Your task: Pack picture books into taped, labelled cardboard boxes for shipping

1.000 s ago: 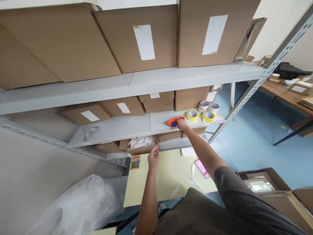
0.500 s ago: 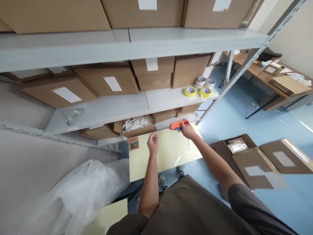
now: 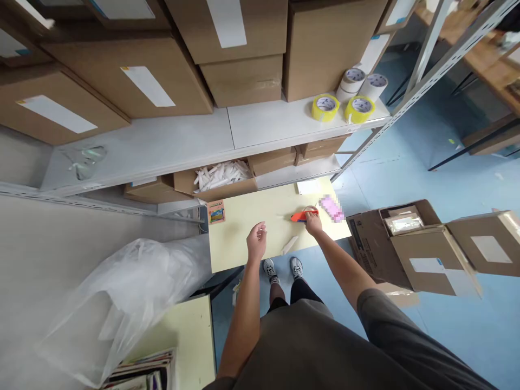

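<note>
My right hand [image 3: 312,223] grips an orange tape dispenser [image 3: 298,216] with a blue part, low over the right half of the pale yellow table [image 3: 244,238]. A tape roll [image 3: 311,209] shows just behind it. My left hand [image 3: 257,240] hovers above the table's middle, its fingers loosely curled and apart, with nothing visible in them. Between my hands and nearer to me lies a white strip [image 3: 290,245]. A small orange card with a coloured picture [image 3: 216,212] lies at the table's left end. Right of my right hand is a pink, blurred-out item [image 3: 332,208].
Behind the table stands a metal shelf [image 3: 162,138] with cardboard boxes [image 3: 244,81] and yellow-rimmed tape rolls [image 3: 325,107]. A carton of white pieces [image 3: 223,176] sits below. Open cartons [image 3: 422,260] are on the right, a clear plastic bag [image 3: 150,287] on the left.
The view has tilted down, showing more of the table and my feet. My right hand with the tape dispenser has come down closer to the tabletop. My left hand stays nearly in place.
</note>
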A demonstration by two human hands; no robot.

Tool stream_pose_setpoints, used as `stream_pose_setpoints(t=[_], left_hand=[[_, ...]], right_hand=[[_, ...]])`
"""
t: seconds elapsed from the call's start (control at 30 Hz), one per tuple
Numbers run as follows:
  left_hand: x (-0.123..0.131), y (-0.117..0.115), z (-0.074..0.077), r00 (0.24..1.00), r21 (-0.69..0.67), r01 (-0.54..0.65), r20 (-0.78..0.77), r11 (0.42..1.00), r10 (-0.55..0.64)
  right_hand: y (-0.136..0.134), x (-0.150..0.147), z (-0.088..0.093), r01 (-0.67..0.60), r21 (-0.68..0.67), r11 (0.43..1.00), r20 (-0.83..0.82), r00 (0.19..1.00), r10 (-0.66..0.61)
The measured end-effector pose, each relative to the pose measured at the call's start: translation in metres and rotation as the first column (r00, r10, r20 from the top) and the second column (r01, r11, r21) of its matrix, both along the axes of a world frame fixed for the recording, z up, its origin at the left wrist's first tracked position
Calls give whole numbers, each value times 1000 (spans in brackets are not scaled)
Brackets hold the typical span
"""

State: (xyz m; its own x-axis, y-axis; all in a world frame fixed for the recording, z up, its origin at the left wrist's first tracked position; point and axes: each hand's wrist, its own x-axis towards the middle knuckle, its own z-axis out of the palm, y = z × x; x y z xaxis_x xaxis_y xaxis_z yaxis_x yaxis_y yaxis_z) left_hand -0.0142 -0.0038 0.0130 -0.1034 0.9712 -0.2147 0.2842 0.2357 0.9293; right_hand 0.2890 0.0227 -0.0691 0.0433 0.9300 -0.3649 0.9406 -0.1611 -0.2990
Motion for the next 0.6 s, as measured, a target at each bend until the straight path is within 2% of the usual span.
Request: stream_pose_setpoints(t=[0.1,0.17,0.27,0.37,0.5,0.6], left_hand=[[13,-7,-3,1000,-34,2,-25,999,-2],[21,-8,4,999,-28,-5,-54,1000,4],[27,-2,23,996,19,-42,-74,999,43],[25,11,48,994,73,-80,-69,994,85],[9,20,85,995,122,-56,-80,991,66],[-8,11,106,993,151,-60,-90,987,74]], right_hand=[[-2,5,-4,-5,-45,999,-5,1000,5],[0,9,7,-28,-49,998,-19,999,27],[7,14,38,-37,-7,999,-69,997,37],[16,13,79,-16,151,988,-163,986,40],[28,-4,130,12,440,898,-306,942,137],[34,-26,157,61,524,850,-422,885,197]])
